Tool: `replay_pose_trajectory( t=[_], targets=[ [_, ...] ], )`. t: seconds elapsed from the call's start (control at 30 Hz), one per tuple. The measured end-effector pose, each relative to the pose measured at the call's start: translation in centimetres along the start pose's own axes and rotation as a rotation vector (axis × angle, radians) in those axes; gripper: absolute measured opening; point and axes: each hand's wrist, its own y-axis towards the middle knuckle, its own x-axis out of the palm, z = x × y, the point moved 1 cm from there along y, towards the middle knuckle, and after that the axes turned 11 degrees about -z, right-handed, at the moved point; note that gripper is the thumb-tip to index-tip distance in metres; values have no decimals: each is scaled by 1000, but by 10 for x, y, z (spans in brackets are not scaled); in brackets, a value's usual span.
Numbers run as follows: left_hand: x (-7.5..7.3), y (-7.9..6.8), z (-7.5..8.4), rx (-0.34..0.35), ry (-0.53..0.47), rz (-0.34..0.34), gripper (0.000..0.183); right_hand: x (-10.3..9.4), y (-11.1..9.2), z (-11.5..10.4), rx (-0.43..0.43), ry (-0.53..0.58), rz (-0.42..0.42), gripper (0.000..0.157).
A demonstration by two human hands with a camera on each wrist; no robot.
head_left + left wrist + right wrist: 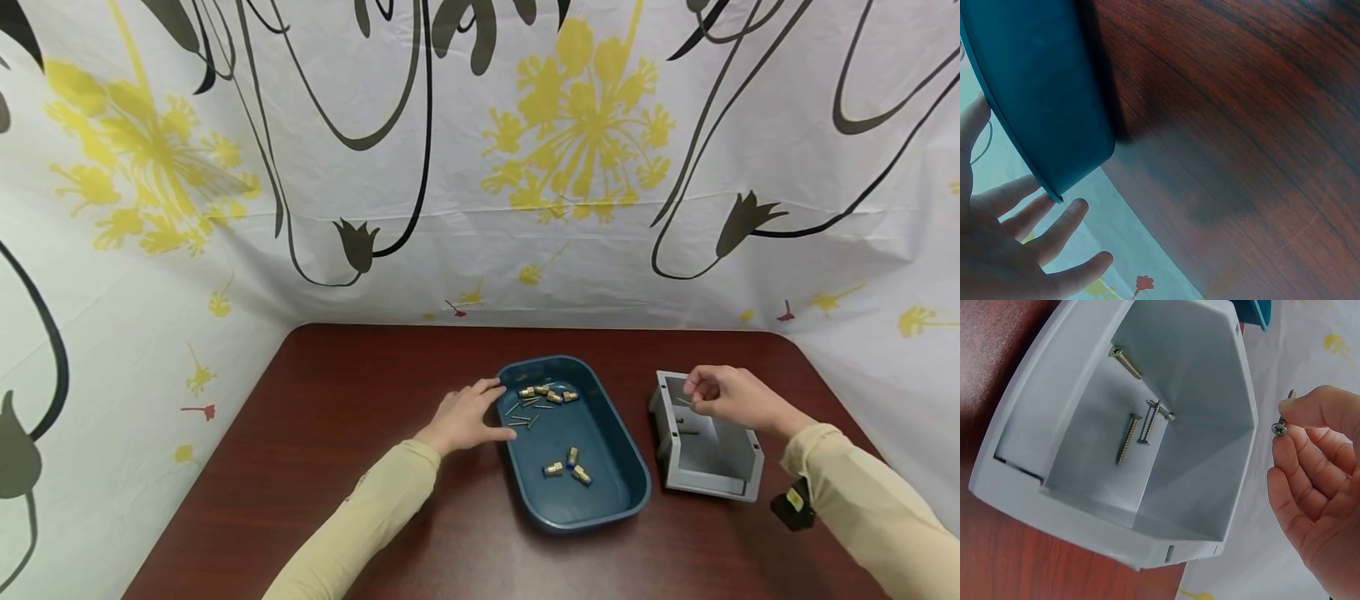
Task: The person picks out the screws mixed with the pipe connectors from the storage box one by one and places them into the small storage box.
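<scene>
The right hand (pixel 729 396) pinches a small screw (pixel 1280 429) between its thumb and finger. It is up by the far right corner of the gray box (pixel 712 483). Four more screws (pixel 1127 440) lie on the bottom of the box. The left hand (pixel 463 418) is open, with its fingers spread, and it touches the left edge of the blue tray (pixel 600 442). In the tray, thin screws lie near the left edge. Some gold metal pieces (pixel 554 397) lie by the far edge, and three more lie toward the near edge. The box sits close to the right edge of the brown table (pixel 360 367).
</scene>
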Motion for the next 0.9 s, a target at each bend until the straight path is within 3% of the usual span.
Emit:
replay_pose_trajectory(
  t=[0.67,0.9],
  targets=[
    [-1,-2,1,-11,-10,-8,73,2,-3,6,-9,2,19,15],
    [0,-2,1,-10,-17,-11,73,1,0,-4,-8,6,6,14]
  ],
)
